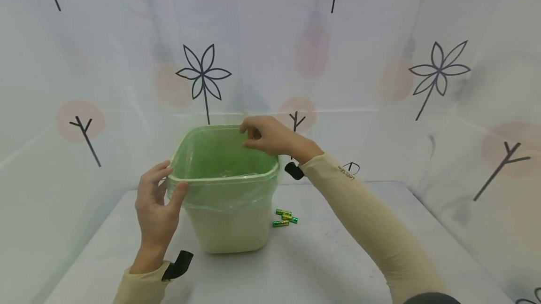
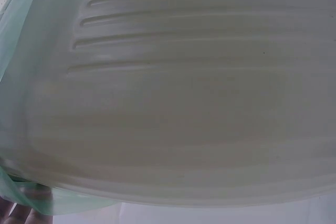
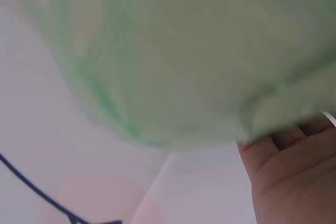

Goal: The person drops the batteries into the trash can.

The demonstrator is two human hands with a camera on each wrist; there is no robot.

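A pale square trash bin (image 1: 228, 229) stands upright, its mouth lined with a translucent green garbage bag (image 1: 211, 153) whose edge is folded down over the outside. My left hand (image 1: 158, 205) grips the bagged rim at the left front corner, thumb in front and fingers at the left side. In the left wrist view, the bin's ribbed wall (image 2: 184, 103) fills most of the picture, with fingers (image 2: 37, 216) by the green film. At the back right of the rim, my right hand (image 1: 272, 136) curls its fingers at the bag's edge. Film hides its fingertips in the right wrist view.
Several green and gold batteries (image 1: 286, 218) lie on the white table (image 1: 338, 257), just right of the bin. A white cloth (image 1: 262, 59) with flower and twig drawings hangs behind and at the sides.
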